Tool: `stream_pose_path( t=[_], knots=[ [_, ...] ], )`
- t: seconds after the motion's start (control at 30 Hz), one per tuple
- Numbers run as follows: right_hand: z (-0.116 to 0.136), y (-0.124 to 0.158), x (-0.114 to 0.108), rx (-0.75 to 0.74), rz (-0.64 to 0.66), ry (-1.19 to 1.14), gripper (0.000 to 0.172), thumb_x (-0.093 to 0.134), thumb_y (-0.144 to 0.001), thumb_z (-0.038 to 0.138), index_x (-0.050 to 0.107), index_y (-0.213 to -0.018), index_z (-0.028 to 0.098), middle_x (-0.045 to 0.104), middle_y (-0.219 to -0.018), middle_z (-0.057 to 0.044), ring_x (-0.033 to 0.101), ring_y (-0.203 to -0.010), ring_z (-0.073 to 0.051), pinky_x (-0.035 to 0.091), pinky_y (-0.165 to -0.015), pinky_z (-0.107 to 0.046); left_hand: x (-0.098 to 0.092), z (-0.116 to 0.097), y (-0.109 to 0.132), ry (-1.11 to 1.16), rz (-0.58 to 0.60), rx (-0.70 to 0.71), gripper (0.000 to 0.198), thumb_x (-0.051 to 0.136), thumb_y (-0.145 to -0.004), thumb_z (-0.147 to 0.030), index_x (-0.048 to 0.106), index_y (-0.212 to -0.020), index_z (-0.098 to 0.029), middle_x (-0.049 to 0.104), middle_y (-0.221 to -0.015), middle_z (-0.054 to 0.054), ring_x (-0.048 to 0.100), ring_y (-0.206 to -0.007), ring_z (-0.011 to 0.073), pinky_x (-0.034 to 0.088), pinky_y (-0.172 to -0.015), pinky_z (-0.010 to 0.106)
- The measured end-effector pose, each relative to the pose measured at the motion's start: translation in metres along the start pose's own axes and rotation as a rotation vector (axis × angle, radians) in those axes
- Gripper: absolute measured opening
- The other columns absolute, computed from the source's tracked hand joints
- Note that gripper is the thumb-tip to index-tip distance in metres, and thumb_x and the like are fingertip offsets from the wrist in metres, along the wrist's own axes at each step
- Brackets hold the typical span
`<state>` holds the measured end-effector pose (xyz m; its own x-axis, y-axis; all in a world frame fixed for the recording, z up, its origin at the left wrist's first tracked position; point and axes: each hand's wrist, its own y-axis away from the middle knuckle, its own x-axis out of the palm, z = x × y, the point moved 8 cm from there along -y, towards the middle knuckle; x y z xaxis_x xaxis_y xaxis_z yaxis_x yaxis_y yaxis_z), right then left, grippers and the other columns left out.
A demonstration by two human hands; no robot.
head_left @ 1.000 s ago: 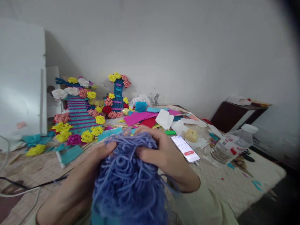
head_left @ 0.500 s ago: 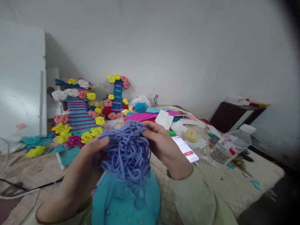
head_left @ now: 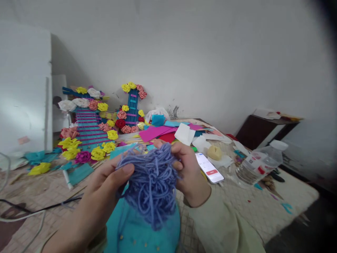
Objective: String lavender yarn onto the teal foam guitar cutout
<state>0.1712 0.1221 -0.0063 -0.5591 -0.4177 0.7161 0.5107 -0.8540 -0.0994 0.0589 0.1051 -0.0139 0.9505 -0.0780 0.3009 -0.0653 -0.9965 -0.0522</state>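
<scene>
A loose tangle of blue-purple yarn (head_left: 152,186) hangs between my two hands, its loops drooping downward. My left hand (head_left: 109,179) grips its left side, thumb on top and fingers behind. On the upper right, my right hand (head_left: 188,168) pinches the yarn with curled fingers. Below the bundle lies a round turquoise piece (head_left: 142,232) with small yellowish dots near its lower edge; the yarn hides part of it. A strand seems to trail down from the bundle's left side over the turquoise surface.
Flower-decorated panels (head_left: 91,128) and a smaller one (head_left: 132,105) lean at the back. Coloured paper (head_left: 154,133), a lit phone (head_left: 210,168), a yellowish lump (head_left: 214,153) and a plastic bottle (head_left: 259,163) sit on the table (head_left: 263,214). Cables (head_left: 31,212) run along the left.
Both hands and the yarn have shifted slightly; the bundle sits a little lower and further right. My right hand's fingers are more curled around the yarn's top.
</scene>
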Motion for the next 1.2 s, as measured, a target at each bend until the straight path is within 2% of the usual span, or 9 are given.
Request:
stream_pose_path(
  t=[0.1,0.2,0.27,0.37,0.57,0.77,0.9,1.0,1.2],
  knots=[
    [0.012,0.004,0.010,-0.154,0.080,0.111,0.021,0.052,-0.059,0.017,0.057,-0.080,0.017,0.043,-0.040,0.007,0.036,-0.036,-0.006,0.032,-0.038,-0.013,0.004,-0.004,-0.003,-0.049,0.102,0.107,0.022,0.072,-0.062,-0.037,0.070,-0.084,-0.032,0.071,-0.084,-0.004,0.064,-0.085,0.0195,0.052,-0.072,0.025],
    [0.017,0.008,0.014,-0.252,0.102,0.278,0.031,0.061,-0.062,0.012,0.057,-0.092,0.020,0.058,-0.067,0.004,0.054,-0.059,-0.008,0.044,-0.057,-0.017,0.008,-0.004,-0.004,-0.196,0.189,0.152,0.030,0.069,-0.067,-0.035,0.065,-0.096,-0.037,0.070,-0.087,-0.007,0.063,-0.083,0.0162,0.052,-0.068,0.022],
    [0.017,0.010,0.015,-0.271,0.097,0.378,0.033,0.065,-0.065,0.013,0.056,-0.095,0.023,0.060,-0.083,0.002,0.057,-0.072,-0.010,0.046,-0.065,-0.020,0.009,-0.006,-0.003,-0.286,0.195,0.189,0.028,0.068,-0.069,-0.035,0.066,-0.097,-0.035,0.069,-0.092,-0.006,0.062,-0.086,0.0169,0.052,-0.071,0.023],
    [0.019,0.012,0.015,-0.318,0.058,0.524,0.028,0.064,-0.072,0.015,0.055,-0.096,0.026,0.059,-0.087,0.003,0.056,-0.074,-0.009,0.045,-0.066,-0.020,0.008,-0.012,-0.002,-0.340,0.145,0.232,0.022,0.064,-0.072,-0.037,0.068,-0.093,-0.030,0.067,-0.102,-0.004,0.057,-0.101,0.0201,0.049,-0.081,0.025],
    [0.031,0.019,0.018,-0.453,-0.088,0.836,0.025,0.064,-0.073,0.018,0.055,-0.096,0.025,0.059,-0.090,0.002,0.056,-0.080,-0.012,0.046,-0.074,-0.024,0.016,-0.010,-0.002,-0.345,0.227,0.182,0.024,0.069,-0.069,-0.031,0.067,-0.092,-0.034,0.067,-0.076,-0.007,0.061,-0.074,0.0146,0.051,-0.060,0.019],
    [0.036,0.021,0.019,-0.487,-0.093,0.941,0.024,0.061,-0.076,0.023,0.054,-0.099,0.024,0.059,-0.095,-0.001,0.056,-0.088,-0.014,0.045,-0.078,-0.028,0.015,-0.007,-0.003,-0.234,0.249,0.115,0.018,0.065,-0.073,-0.035,0.068,-0.091,-0.036,0.069,-0.083,-0.007,0.060,-0.077,0.0128,0.050,-0.066,0.019],
    [0.053,0.038,0.033,-0.788,-0.150,1.143,0.022,0.059,-0.077,0.020,0.055,-0.099,0.022,0.056,-0.102,-0.003,0.052,-0.096,-0.017,0.042,-0.085,-0.032,0.012,-0.009,-0.003,-0.289,0.223,0.156,0.018,0.065,-0.073,-0.036,0.068,-0.091,-0.036,0.068,-0.076,-0.007,0.060,-0.072,0.0126,0.048,-0.060,0.018],
    [0.056,0.053,0.050,-0.989,-0.165,1.350,0.012,0.060,-0.077,0.017,0.061,-0.088,0.023,0.057,-0.089,-0.001,0.052,-0.089,-0.017,0.041,-0.084,-0.034,0.010,-0.012,-0.004,-0.366,0.195,0.211,0.019,0.065,-0.072,-0.037,0.069,-0.091,-0.034,0.067,-0.070,-0.007,0.060,-0.069,0.0138,0.048,-0.059,0.020],
    [0.043,0.053,0.065,-1.033,-0.058,1.670,0.004,0.063,-0.078,0.022,0.064,-0.075,0.022,0.058,-0.072,0.000,0.049,-0.077,-0.016,0.038,-0.077,-0.035,0.007,-0.014,-0.004,-0.352,0.157,0.187,0.019,0.065,-0.072,-0.039,0.070,-0.089,-0.032,0.071,-0.085,-0.005,0.062,-0.083,0.0171,0.049,-0.073,0.024]
  ],
)
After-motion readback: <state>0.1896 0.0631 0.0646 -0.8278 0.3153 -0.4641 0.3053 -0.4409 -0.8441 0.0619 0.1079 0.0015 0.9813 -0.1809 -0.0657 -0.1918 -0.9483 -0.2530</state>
